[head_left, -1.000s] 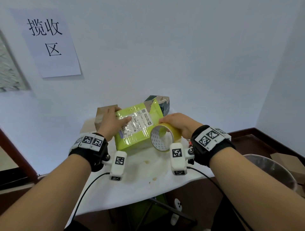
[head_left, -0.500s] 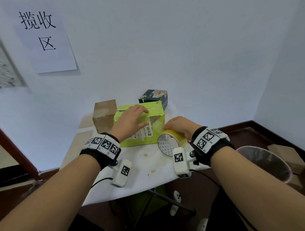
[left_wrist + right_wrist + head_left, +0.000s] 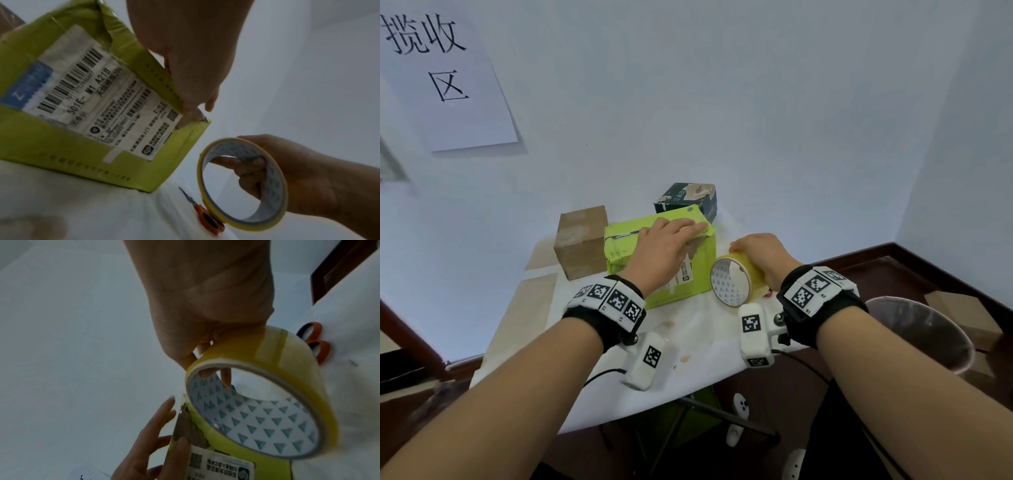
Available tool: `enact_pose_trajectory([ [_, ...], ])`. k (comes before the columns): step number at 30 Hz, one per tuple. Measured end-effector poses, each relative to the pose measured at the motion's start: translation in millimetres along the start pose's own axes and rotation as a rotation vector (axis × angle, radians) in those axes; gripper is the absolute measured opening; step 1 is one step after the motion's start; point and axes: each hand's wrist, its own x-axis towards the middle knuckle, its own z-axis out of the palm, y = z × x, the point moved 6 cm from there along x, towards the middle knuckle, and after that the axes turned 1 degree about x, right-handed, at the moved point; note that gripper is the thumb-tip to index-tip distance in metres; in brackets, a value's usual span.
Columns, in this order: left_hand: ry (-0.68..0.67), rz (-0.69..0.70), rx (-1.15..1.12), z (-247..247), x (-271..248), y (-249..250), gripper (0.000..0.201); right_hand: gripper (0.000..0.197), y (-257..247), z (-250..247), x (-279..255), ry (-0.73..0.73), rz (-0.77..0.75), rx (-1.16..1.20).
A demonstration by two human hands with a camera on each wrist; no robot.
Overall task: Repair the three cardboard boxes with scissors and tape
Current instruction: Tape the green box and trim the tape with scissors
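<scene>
green box point(image 3: 654, 270) sits mid-table on the white cloth point(image 3: 698, 342), shipping label facing the person. left hand point(image 3: 661, 250) lies flat on its top w/ fingers straight, pressing the lid down near the right-hand corner. that corner is torn point(image 3: 190, 119): brown cardboard shows thru the green skin, no fresh tape over it as far as i can see. right hand point(image 3: 763, 253) grips the yellow tape roll point(image 3: 736, 281) just beside the box's right side, fingers hooked thru the core; the roll stands on edge, close to the tear. can't tell if a free end has been peeled. orange-handled scissors point(image 3: 205, 212) lie on the cloth behind the roll, not in either hand.

brown box point(image 3: 580, 241) stands just left of the green one, dark printed box point(image 3: 686, 200) behind it; neither is being handled, and any damage or repair on them is too small to judge.

my read: early stage. box 1 is being held ready for taping, nothing cut or stuck yet. left: tape + cut on this corner, then the other 2 boxes.
</scene>
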Motion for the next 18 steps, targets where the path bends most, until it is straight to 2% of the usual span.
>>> enact_pose_trajectory([
  [4, -0.045, 0.035, 0.106, 10, -1, 3, 0.066, 0.009, 8, -2, 8, 0.053, -0.008, 0.069],
  [10, -0.033, 0.058, 0.249, 9, 0, 11, 0.071, 0.009, 11, -5, 15, 0.080, -0.024, 0.101],
  [14, -0.039, 0.084, 0.217, 8, 1, 6, 0.064, 0.014, 13, -4, 18, 0.082, -0.030, 0.107],
  [18, -0.036, 0.079, 0.151, 4, 2, 10, 0.044, 0.016, 17, -3, 19, 0.083, -0.025, 0.108],
])
